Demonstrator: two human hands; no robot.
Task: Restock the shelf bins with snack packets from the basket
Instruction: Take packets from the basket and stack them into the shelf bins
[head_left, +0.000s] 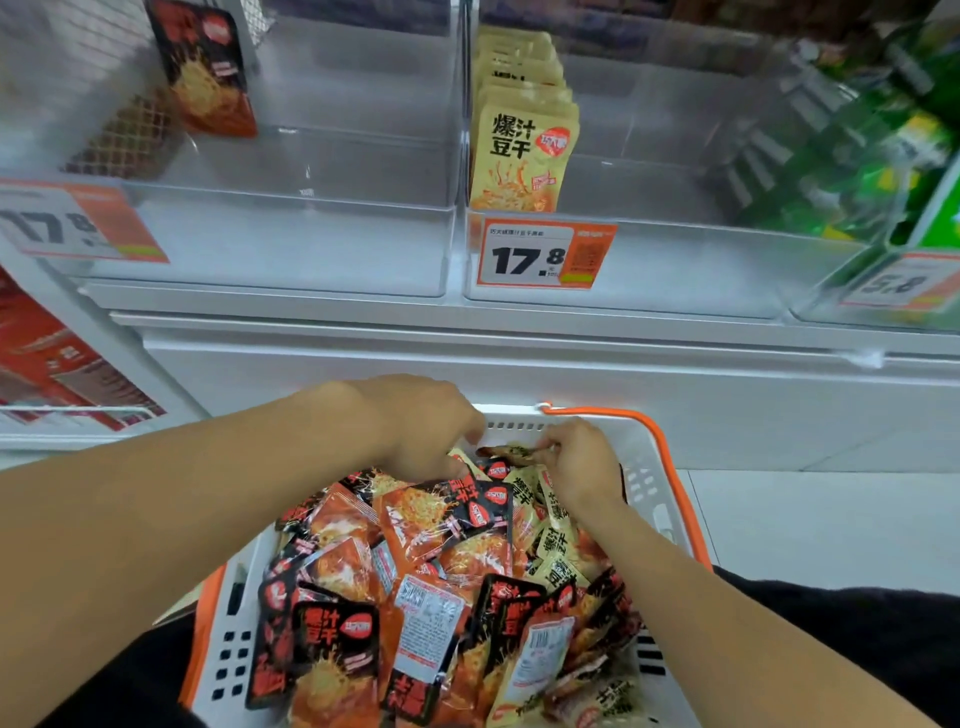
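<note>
Clear plastic shelf bins (291, 244) stood in a row along the far side, on a white shelf. The left bin had one black and orange packet (208, 67) standing at its far left corner. The bin to the right of it (675, 270) held a row of yellow packets (522, 150) standing upright along its left wall, and an orange price label (543, 254) with 17.8 was fixed on its front. Further right there were green packages (872, 156), blurred.

Near the person was a white basket (649, 467) with an orange handle (660, 431), full of snack packets (415, 571), mostly black and orange, with some yellow ones on the right side, lying mixed in a heap.

Both hands reached into the far end of the basket. The left hand (421, 426) rested on the heap with its fingers bent down into the packets; I cannot tell if it held any. The right hand (582, 462) pinched the edge of a small packet (506, 451) between its fingertips, just above the heap, close to the left hand.
</note>
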